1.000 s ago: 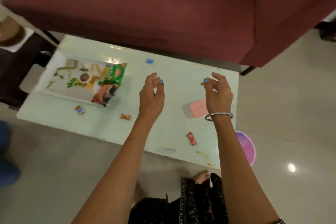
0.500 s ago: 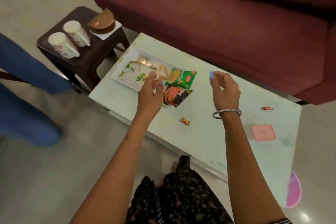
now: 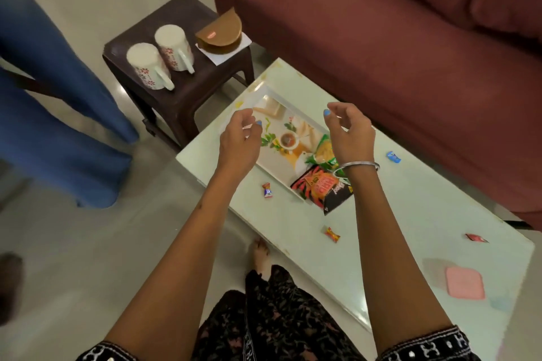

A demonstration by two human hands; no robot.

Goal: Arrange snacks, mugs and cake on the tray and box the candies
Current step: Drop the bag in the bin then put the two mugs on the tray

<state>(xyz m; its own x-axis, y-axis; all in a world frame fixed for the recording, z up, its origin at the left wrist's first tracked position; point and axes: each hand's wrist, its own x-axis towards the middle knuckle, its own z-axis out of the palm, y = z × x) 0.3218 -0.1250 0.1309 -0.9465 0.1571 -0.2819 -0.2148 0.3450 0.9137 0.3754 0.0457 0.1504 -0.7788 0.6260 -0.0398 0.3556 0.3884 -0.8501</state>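
Both my hands hang over the tray [image 3: 303, 123], holding nothing. My left hand [image 3: 239, 139] is above the tray's near-left end, fingers loosely curled, thumb and forefinger apart with only air between them. My right hand [image 3: 349, 133] is above the tray's far side, fingers relaxed and half bent, a bangle [image 3: 356, 166] round the wrist.

On the tray's right end lie two snack bags: a green bag [image 3: 322, 152], partly hidden behind my right wrist, and a red-and-black bag [image 3: 322, 189] whose lower corner sticks out over the tray's edge onto the table [image 3: 410, 214].

Candies are scattered on the table around the tray. One candy [image 3: 267, 189] lies just off the tray's near edge, beside the red-and-black bag. An orange candy [image 3: 332, 234] lies further toward me from that bag. A blue candy [image 3: 393, 157] sits to the right of the tray, past my right wrist. A red candy [image 3: 476, 238] lies well to the right of the tray, and the pink box [image 3: 465, 283] is further still, near the table's right end.

Left of the tray stands a dark stool [image 3: 187, 88], apart from the table. On it are two mugs [image 3: 149, 66] turned upside down, side by side, and a half cake [image 3: 219, 31] on a white sheet behind them.

Beyond the tray is a maroon sofa [image 3: 396, 38]. A person in blue trousers [image 3: 52, 114] stands left of the stool.
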